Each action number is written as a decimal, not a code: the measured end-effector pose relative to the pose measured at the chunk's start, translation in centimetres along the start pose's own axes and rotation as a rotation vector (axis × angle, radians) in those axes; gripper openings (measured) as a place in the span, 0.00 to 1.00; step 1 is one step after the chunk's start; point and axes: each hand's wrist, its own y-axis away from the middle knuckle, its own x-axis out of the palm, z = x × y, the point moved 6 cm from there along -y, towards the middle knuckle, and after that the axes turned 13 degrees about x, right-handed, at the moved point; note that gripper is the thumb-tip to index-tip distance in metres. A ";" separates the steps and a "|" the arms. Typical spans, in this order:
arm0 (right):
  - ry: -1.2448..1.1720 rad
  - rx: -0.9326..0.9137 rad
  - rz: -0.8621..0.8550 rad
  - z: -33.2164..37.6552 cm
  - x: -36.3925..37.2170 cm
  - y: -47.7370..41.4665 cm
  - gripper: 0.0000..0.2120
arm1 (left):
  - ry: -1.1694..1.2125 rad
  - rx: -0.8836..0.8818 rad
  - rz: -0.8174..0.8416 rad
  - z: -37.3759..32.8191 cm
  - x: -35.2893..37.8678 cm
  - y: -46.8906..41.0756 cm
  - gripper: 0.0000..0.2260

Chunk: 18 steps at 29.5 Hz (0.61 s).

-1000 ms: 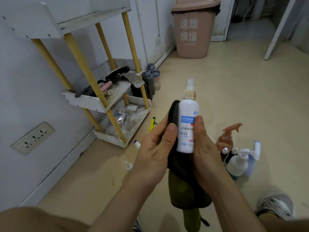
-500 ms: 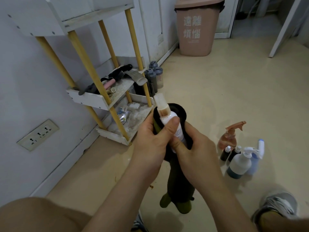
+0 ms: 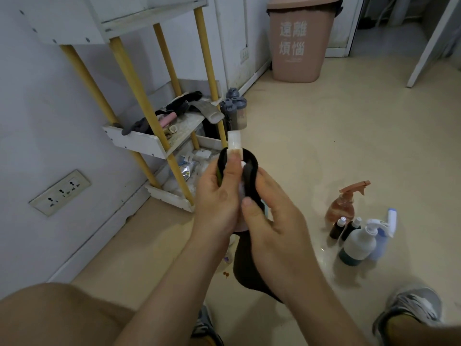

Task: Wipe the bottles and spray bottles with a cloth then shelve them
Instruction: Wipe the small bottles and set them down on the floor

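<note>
A small white spray bottle (image 3: 234, 143) with a clear cap is held upright in front of me, mostly wrapped in a dark cloth (image 3: 249, 265). My left hand (image 3: 219, 196) grips the bottle near its neck, thumb on the collar. My right hand (image 3: 272, 228) presses the cloth around the bottle's body, and the cloth's tail hangs below. On the floor to the right stand an amber trigger sprayer (image 3: 345, 203), two small dark bottles (image 3: 345, 227), a white pump bottle (image 3: 359, 243) and a blue spray bottle (image 3: 389, 226). The shelf (image 3: 139, 143) stands at the left wall.
The shelf's middle tier holds dark tools and clutter; its bottom tier holds foil and scraps. Grey shaker bottles (image 3: 235, 108) stand beside it. A pink bin (image 3: 296, 38) is at the back wall. A wall socket (image 3: 61, 192) sits low left. My shoes (image 3: 409, 313) are at the lower right.
The cloth has been pulled up around the bottle, whose label showed a second ago. Only the cap and a sliver of white now show. My right hand has slid over the cloth.
</note>
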 end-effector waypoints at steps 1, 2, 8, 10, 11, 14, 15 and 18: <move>0.065 -0.011 -0.012 0.0 0.4 0.1 0.23 | 0.025 -0.018 -0.008 0.1 0.0 0.2 0.13; 0.093 -0.006 -0.024 -0.2 0.4 -0.1 0.24 | 0.060 -0.045 -0.009 0.2 0.1 0.7 0.13; 0.223 0.041 0.010 -2.6 -1.3 -1.9 0.29 | 0.431 -0.200 0.165 -0.5 1.7 2.5 0.23; 0.094 0.078 0.050 -2.9 -2.1 -1.8 0.26 | 0.495 -0.211 0.224 -0.8 1.5 2.3 0.22; -0.013 0.103 0.072 -2.9 -2.5 -1.7 0.24 | 0.491 -0.197 0.238 -0.9 1.2 2.1 0.21; -0.217 0.121 0.154 -2.5 -3.5 -1.6 0.22 | 0.368 -0.129 0.186 -1.1 0.3 1.5 0.16; -0.218 0.102 0.165 -2.1 -3.5 -1.5 0.22 | 0.341 -0.119 0.142 -0.9 0.1 1.3 0.15; -0.020 0.038 0.106 -1.3 -2.9 -1.1 0.27 | 0.289 -0.107 0.080 -0.9 -0.1 0.9 0.13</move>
